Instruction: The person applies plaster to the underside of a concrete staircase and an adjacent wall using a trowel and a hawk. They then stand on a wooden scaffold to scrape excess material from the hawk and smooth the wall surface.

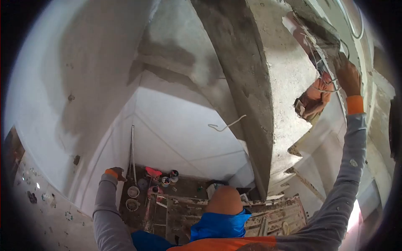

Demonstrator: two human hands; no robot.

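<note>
My right hand (348, 75), in a grey sleeve with an orange cuff, is raised high at the upper right. Its fingers are closed on the lower end of a flat grey, mortar-smeared blade (320, 35) that looks like a plastering trowel; the handle is hidden. The blade lies along a rough wall edge, above a jagged opening where thin wires (324, 83) and reddish-brown material (314, 98) show. Low at the left, beside the white wall, my left hand (120, 174) is small and dark in the view. How its fingers are placed cannot be made out.
A concrete beam (251, 92) slopes down the middle, and a bent wire (228, 124) sticks out beside it. Below stand buckets (133, 191), paint tins (166, 181) and an upright pole (133, 154). Wooden boards (276, 219) lie beneath me, next to blue cloth (220, 226).
</note>
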